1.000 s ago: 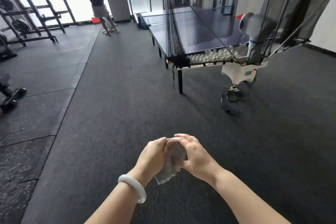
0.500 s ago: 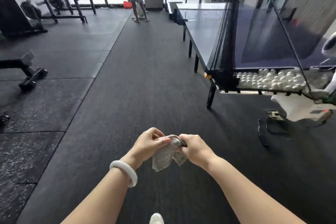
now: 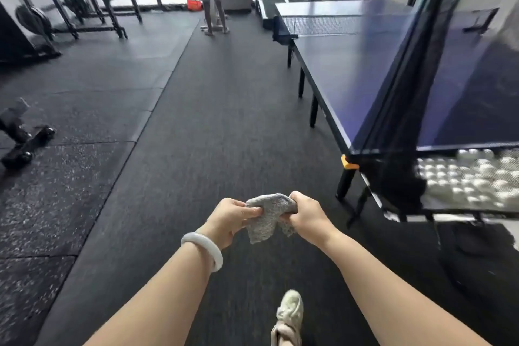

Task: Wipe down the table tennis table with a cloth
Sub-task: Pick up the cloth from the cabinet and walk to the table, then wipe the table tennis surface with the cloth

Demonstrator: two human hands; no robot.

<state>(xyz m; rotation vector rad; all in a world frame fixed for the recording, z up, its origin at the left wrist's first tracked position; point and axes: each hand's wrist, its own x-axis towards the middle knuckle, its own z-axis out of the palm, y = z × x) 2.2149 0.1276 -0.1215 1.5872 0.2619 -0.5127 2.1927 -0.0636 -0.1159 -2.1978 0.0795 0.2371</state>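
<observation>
In the head view, our left hand (image 3: 230, 216) and right hand (image 3: 307, 216) are held close together in front of us, both grasping the cloth (image 3: 266, 219). Each hand has its fingers curled round one bunched end. The grey middle arches between them and a loose flap hangs below. Neither hand is free. A white bangle (image 3: 203, 250) circles the left wrist.

The table (image 3: 351, 70) lies ahead and to the right of the right hand, well apart from it. Its net (image 3: 323, 24) crosses the blue top farther off. A black catch net (image 3: 404, 93) hangs over the near end, and a tray of white balls (image 3: 463, 180) sits just below that edge.

We judge that wiping has not begun and the step in hand is readying the cloth. To do it well, we should open the wad into a flat pad so a broad face meets the top. Then we should approach along the long side beyond the catch net and wipe in overlapping strokes, away from the balls.
</observation>
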